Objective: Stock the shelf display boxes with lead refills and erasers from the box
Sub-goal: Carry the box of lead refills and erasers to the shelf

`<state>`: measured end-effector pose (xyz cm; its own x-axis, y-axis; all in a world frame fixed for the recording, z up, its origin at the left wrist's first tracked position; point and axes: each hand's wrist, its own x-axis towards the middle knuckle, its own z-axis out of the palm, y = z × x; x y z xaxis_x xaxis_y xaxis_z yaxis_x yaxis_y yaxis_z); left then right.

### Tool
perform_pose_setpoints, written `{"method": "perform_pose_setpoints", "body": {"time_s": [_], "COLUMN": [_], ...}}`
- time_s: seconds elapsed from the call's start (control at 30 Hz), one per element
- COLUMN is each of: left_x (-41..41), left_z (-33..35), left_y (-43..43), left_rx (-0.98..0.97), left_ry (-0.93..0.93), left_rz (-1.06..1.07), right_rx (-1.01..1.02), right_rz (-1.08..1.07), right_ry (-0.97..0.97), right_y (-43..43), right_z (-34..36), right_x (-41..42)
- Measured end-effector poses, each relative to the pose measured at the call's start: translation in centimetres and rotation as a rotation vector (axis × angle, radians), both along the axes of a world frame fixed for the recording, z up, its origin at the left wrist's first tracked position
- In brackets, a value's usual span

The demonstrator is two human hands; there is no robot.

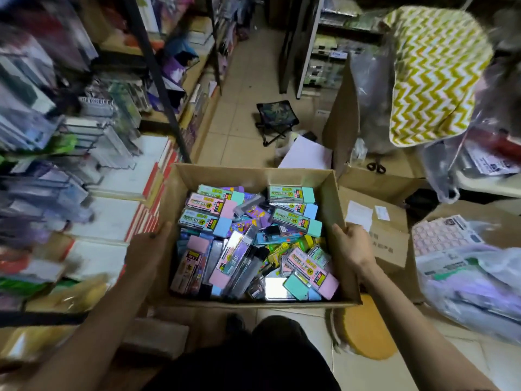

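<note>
Evenly, your left hand point(149, 246) and right hand point(352, 245) clasped the box point(253, 172) between them by its side walls.

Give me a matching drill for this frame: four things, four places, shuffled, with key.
Things:
1. left hand
2. right hand
3. folding stool
4. yellow cushion

Places:
A. on the floor beyond the cardboard box, in the aisle
B. gripping the box's right wall
C. on the floor at the box's near right corner
D. gripping the box's left wall

Pairs: 1-D; 2-B; 3-A; 4-C
</note>
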<state>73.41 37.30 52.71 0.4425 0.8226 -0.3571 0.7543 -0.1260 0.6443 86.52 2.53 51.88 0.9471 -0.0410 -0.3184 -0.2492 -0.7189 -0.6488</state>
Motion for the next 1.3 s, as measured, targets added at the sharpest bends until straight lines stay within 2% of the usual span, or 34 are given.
{"method": "perform_pose_setpoints", "body": {"time_s": [0.2,0.47,0.67,0.8,0.97,1.1,1.3], "left_x": [12.2,28.0,39.4,47.2,56.4,63.2,72.7], "left_z": [0.7,0.7,1.7,0.4,-0.9,-0.9,-2.6], "left_y": [6.1,12.1,17.3,20.6,24.9,27.7,31.1], "left_rx": [0.008,-0.041,-0.060,-0.091,-0.093,-0.171,-0.075], "left_ry": [0.054,0.035,-0.035,-0.090,-0.065,-0.099,-0.098], "left_rz": [-0.019,0.075,0.041,0.056,0.004,0.003,-0.032], "right_rx": [0.020,-0.018,-0.040,-0.050,-0.065,-0.058,-0.064], "right_rz": [-0.009,0.084,0.133,0.114,0.091,0.042,0.083], "right_ry": [-0.017,-0.042,-0.084,-0.079,-0.059,-0.016,0.024], "right_y": [6.2,14.0,19.8,23.3,27.5,30.2,33.4], "right_z": [0.3,0.1,0.8,-0.7,-2.0,-2.2,-3.0], "right_x": [12.5,32.3,45.5,52.7,60.8,67.0,77.6]}}
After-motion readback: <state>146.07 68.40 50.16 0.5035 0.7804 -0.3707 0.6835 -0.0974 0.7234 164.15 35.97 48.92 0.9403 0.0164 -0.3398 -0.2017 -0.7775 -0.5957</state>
